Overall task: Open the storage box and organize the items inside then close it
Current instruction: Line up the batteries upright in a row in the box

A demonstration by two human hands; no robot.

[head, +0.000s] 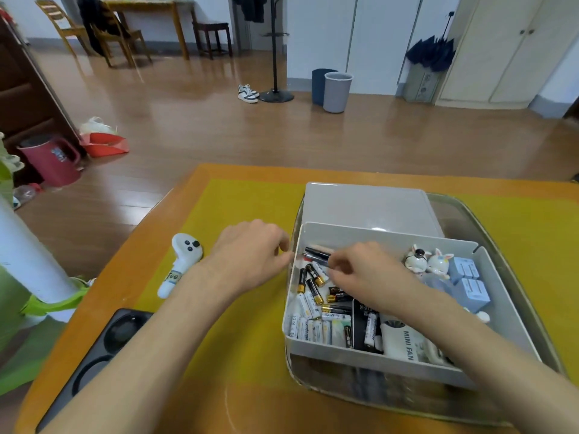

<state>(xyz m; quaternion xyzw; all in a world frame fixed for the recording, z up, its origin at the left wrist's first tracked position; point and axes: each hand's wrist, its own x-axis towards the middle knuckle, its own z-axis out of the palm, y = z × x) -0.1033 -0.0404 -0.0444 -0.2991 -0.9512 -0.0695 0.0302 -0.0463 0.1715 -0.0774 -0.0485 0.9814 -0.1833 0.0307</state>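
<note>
I am looking down at a table (219,355) with a yellow mat and orange border, wooden floor beyond it. Nearest on the left lies a black tray (103,349). To the right stands the storage box (532,324), clear-walled, open, with a white inner tray (369,355) full of things. In its near part lie white batteries (310,330) and a pouch marked MINI FAN (404,339); black-and-gold batteries (310,283) lie further in. My right hand (363,274) is inside the tray, fingers curled among the pens (318,253) at its far left corner; whether it holds one I cannot tell. My left hand (250,255) rests at the tray's left wall, fingertips bent against the rim. A white controller (181,261) lies left of it. At far right sit two small figurines (427,261) and pale blue boxes (468,283). The lid (366,208) lies beyond.
</note>
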